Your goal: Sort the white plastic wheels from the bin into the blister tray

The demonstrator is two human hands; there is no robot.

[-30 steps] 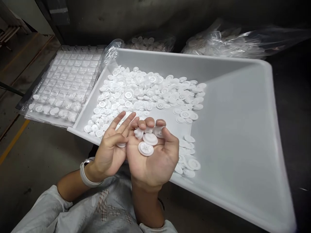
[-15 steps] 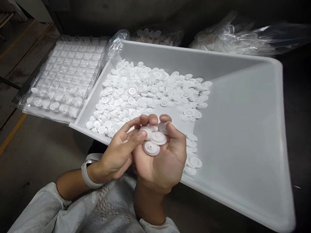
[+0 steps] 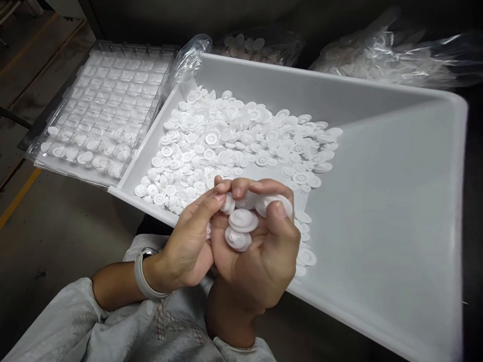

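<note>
My right hand [image 3: 260, 256] is cupped palm up, fingers curled round several white plastic gears [image 3: 243, 220]. One large gear [image 3: 274, 203] lies between its thumb and fingers. Against it rests my left hand [image 3: 192, 236], whose thumb and fingertips pinch a small toothed gear [image 3: 228, 203]. A bit of another white piece [image 3: 208, 230] shows at the left palm; the rest of it is hidden. Both hands are over the near edge of a big grey tray [image 3: 392, 201], where a heap of white gears [image 3: 226, 133] covers the left part.
Left of the tray stands a clear plastic blister tray [image 3: 101, 105] with rows of pockets; its nearest rows hold white parts. Behind the grey tray lie clear bags [image 3: 388, 58] of similar parts. A few gears [image 3: 307, 257] lie just right of my hands.
The small gear in my left fingers has turned edge-on. The gears in my right palm have shifted and tilted, and the large one shows more. The whole view has moved slightly.
</note>
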